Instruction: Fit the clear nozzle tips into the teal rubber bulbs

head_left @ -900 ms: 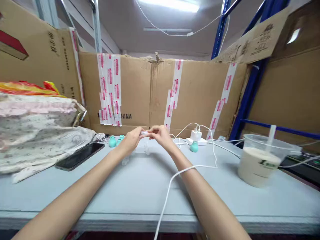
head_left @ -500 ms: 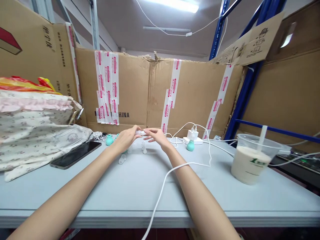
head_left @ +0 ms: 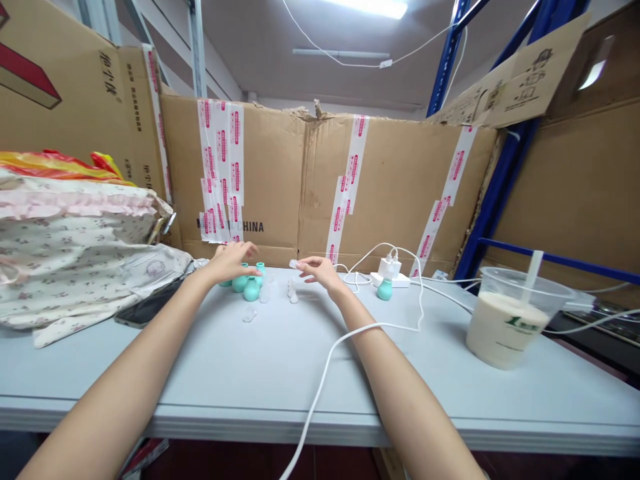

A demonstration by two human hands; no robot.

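Note:
My right hand (head_left: pixel 320 272) pinches a small clear plastic piece (head_left: pixel 293 264) between thumb and fingertips, a little above the table. Over on the left, my left hand (head_left: pixel 227 263) is open with fingers apart, just above and beside a group of teal rubber bulbs (head_left: pixel 251 289). Nothing shows between its fingers. Near the bulbs stands a clear plastic tube-like piece (head_left: pixel 265 291). A white, ribbed-looking small piece (head_left: pixel 293 292) stands below my right hand. Closer to me, a clear cap-like piece (head_left: pixel 249 314) lies on the table.
A single teal bulb (head_left: pixel 385 289) stands before a white charger on a power strip (head_left: pixel 389 273). The white cable (head_left: pixel 330 360) crosses my right forearm. At right is a cup of milky drink (head_left: pixel 510 327); at left, a phone (head_left: pixel 145 307) and floral cloth bag (head_left: pixel 80 260). Cardboard (head_left: pixel 280 180) walls the back.
My hands have come apart. The left moved left to the teal bulbs and let go of the clear piece, which stays in my right hand. The view has shifted slightly.

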